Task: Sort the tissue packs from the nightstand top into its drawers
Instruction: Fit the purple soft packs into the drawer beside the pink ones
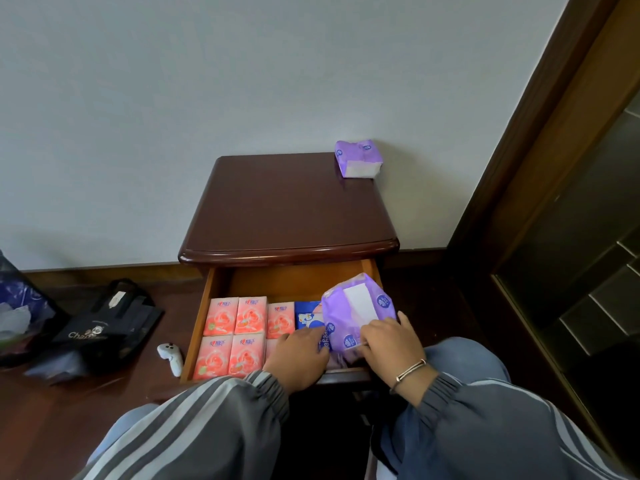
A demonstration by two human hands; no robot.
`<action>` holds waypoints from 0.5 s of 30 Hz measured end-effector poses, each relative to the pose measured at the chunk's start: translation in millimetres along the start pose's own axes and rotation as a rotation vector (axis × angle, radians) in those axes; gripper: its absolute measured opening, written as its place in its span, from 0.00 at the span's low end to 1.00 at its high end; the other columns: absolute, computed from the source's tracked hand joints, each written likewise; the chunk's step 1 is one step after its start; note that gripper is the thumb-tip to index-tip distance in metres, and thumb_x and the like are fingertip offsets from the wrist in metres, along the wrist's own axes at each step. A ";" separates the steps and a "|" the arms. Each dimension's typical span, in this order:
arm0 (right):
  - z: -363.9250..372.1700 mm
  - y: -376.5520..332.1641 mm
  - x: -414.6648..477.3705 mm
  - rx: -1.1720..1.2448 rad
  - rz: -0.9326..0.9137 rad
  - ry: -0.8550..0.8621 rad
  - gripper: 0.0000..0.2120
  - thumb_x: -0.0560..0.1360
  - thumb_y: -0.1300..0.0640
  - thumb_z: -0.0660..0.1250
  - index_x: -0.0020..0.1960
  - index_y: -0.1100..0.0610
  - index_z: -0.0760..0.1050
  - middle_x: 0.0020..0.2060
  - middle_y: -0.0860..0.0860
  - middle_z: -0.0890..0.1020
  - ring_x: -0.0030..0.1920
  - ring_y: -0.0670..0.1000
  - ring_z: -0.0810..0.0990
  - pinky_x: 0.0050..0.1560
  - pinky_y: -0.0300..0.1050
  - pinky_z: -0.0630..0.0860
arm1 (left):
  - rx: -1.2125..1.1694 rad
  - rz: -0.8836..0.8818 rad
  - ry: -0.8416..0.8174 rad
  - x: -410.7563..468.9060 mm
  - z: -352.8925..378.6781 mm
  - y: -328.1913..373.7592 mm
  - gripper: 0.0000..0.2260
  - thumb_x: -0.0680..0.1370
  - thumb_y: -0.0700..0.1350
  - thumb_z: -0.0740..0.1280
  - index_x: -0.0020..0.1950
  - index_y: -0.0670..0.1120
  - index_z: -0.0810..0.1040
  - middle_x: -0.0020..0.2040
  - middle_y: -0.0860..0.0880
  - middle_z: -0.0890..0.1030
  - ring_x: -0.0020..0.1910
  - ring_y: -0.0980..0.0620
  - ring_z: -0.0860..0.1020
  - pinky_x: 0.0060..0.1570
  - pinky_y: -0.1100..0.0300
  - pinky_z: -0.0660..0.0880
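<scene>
I see my right hand (391, 344) pinching the purple pack (356, 306) by its 6 o'clock edge, fingers close together; my left hand (298, 355) grips its 8 o'clock corner, fingertips hidden. The purple pack tilts over the open drawer's (204, 306) 3 o'clock end, beside a blue pack (306, 317) and pink packs (235, 334). Another pack (356, 159) lies at the nightstand's (287, 209) 1 o'clock corner.

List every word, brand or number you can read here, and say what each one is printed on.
"Cha…": white print on the black bag on the floor; the rest is blurred.
Pink packs in the drawer: red brand print, too small to read.
Held purple pack: sideways lettering and round logos, blurred.
Second purple pack on the nightstand top: logo unreadable.
</scene>
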State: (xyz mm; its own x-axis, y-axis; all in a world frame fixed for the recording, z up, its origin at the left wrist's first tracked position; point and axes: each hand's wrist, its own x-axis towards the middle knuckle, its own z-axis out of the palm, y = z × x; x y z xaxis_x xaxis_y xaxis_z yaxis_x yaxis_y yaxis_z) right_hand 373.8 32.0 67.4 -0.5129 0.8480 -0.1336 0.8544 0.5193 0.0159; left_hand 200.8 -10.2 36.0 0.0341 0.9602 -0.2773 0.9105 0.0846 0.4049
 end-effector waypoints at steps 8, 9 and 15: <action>1.1 -2.6 1.4 0.029 -0.056 -0.013 0.13 0.79 0.49 0.55 0.56 0.54 0.73 0.52 0.54 0.81 0.55 0.57 0.77 0.52 0.45 0.69 | -0.095 -0.060 0.007 0.9 2.0 -2.0 0.17 0.78 0.48 0.56 0.66 0.47 0.71 0.64 0.45 0.77 0.60 0.44 0.75 0.61 0.52 0.70; 1.2 -3.8 0.1 0.031 -0.063 -0.022 0.13 0.79 0.49 0.55 0.56 0.54 0.72 0.53 0.54 0.81 0.54 0.58 0.78 0.48 0.46 0.71 | -0.103 -0.066 0.009 0.9 2.2 -2.2 0.17 0.78 0.48 0.56 0.66 0.47 0.71 0.64 0.45 0.76 0.61 0.44 0.75 0.61 0.52 0.71; -3.2 -2.7 -0.8 0.120 0.037 0.117 0.12 0.80 0.46 0.53 0.55 0.51 0.70 0.49 0.52 0.81 0.50 0.58 0.80 0.40 0.45 0.70 | -0.200 -0.074 0.208 -0.1 0.8 -3.4 0.16 0.77 0.41 0.58 0.64 0.45 0.73 0.61 0.44 0.78 0.58 0.45 0.75 0.57 0.54 0.71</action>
State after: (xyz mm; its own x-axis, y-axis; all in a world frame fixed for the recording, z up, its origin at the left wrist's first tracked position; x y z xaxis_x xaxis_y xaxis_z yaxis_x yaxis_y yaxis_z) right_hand 371.7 30.2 70.6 -0.4808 0.8766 -0.0183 0.8732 0.4768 -0.1008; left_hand 198.0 -10.8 33.9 -0.1331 0.9817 -0.1360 0.8073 0.1870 0.5598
